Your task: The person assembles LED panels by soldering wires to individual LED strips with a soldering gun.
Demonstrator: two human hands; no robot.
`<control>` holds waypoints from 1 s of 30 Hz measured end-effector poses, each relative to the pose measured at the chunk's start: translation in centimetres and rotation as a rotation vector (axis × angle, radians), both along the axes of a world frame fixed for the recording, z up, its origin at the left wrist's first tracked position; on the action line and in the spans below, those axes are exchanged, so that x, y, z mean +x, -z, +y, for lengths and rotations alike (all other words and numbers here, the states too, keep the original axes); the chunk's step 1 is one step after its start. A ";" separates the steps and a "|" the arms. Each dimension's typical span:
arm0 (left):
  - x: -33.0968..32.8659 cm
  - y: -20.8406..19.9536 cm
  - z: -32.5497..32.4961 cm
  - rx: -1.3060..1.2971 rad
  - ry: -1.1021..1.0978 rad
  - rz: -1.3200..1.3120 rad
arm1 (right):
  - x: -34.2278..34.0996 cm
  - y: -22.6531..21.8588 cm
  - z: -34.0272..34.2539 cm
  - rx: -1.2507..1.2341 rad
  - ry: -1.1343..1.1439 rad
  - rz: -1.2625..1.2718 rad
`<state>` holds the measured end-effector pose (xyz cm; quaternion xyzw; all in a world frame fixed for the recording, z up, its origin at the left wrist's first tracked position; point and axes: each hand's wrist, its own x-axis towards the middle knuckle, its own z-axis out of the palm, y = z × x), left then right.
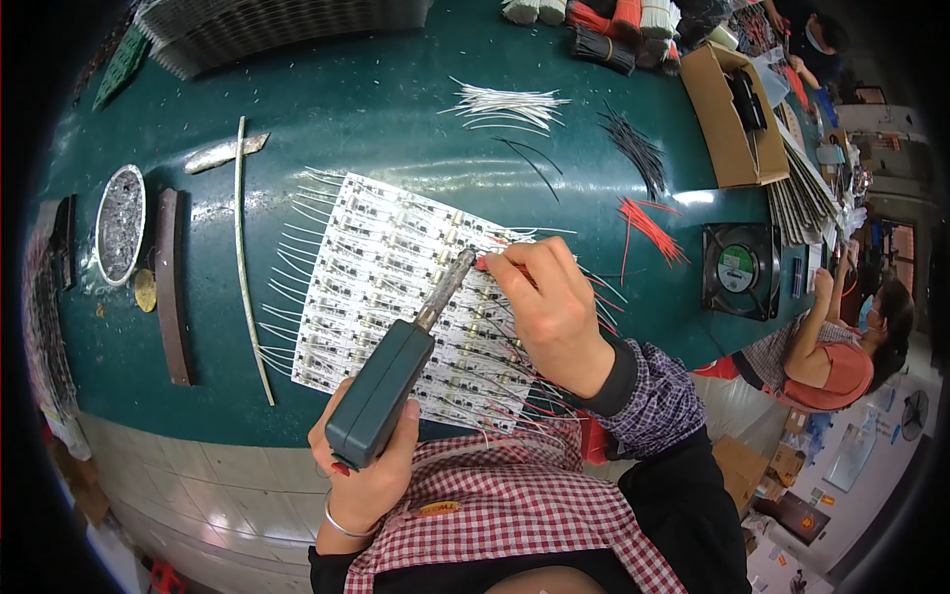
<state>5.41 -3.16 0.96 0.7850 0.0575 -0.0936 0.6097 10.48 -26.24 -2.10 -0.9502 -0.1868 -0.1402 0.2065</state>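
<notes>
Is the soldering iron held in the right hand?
No, the left hand grips the soldering iron; the right hand pinches a red wire.

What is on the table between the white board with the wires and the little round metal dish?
In the head view, a long thin pale rod and a dark brown curved bar lie on the green table between the white circuit board and the round metal dish.
</notes>
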 end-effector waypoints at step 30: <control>-1.0 0.1 0.7 0.124 -0.067 -0.087 | -0.5 -0.1 0.4 0.014 0.018 -0.066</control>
